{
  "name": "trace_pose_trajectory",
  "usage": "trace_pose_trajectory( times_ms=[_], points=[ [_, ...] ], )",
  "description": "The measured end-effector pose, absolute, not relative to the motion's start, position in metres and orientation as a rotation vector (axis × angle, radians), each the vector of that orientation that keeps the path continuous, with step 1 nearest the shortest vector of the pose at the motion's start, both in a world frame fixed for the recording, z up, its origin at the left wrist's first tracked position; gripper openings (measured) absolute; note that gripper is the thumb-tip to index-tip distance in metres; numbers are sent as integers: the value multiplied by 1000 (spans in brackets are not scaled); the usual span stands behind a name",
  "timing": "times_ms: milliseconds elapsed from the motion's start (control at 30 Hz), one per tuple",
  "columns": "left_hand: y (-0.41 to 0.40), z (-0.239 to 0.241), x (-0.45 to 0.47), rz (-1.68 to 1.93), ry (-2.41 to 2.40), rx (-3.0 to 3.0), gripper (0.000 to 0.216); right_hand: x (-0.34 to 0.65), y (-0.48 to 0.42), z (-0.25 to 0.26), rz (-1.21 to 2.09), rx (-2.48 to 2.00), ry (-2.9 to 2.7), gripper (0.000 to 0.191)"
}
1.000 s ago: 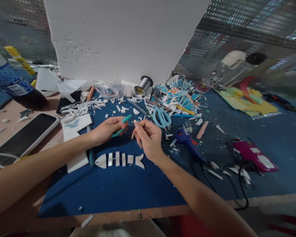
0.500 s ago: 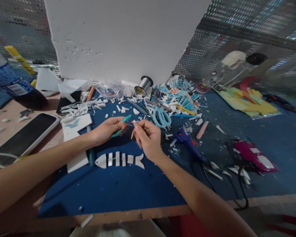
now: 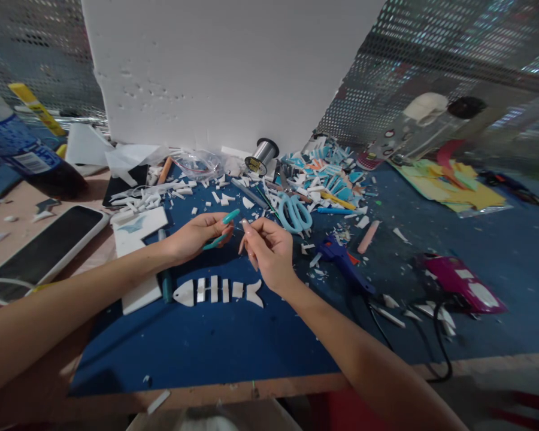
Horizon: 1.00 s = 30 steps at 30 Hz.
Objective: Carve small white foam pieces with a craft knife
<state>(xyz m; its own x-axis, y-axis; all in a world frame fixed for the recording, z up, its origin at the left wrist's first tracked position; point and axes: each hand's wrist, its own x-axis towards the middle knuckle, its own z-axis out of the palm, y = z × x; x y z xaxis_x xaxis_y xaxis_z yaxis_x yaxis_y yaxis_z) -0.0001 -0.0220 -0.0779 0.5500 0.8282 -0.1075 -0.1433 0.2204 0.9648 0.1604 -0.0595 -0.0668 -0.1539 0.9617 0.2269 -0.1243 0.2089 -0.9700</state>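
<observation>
Here are both hands up in front of the person, meeting just above the blue surface (image 3: 197, 353). The left hand (image 3: 200, 235) is closed around a teal-handled tool (image 3: 230, 216), one handle pointing up toward the right hand and the other low by the fingers; its working end is hidden. Opposite it, the right hand (image 3: 269, 248) has thumb and forefinger pinched together, apparently on a fine strand (image 3: 238, 227) that glints in the narrow gap, though it is too thin to be sure.

And down below, on the person's own side of both hands, lies the white fish (image 3: 214, 288), flat on the surface and touched by neither. Its long axis runs left to right, across the person: head (image 3: 184, 293) at the left end, separate slats in the middle, tail (image 3: 254, 294) at the right. The right hand looks the nearer one, its heel near the tail; the left hand sits farther out, beyond the head and slats. Past the hands, blue scissors (image 3: 295, 226) and a wire spool (image 3: 262, 155) wait among the scraps.
</observation>
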Motion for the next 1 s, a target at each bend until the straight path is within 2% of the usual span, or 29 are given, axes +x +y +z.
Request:
trace_pose_trajectory(
  times_ms=[1000],
  points=[
    [-21,-82,-1,761,693,1148,27,161,-60,-69,1201,-841,-1349,31]
  ],
)
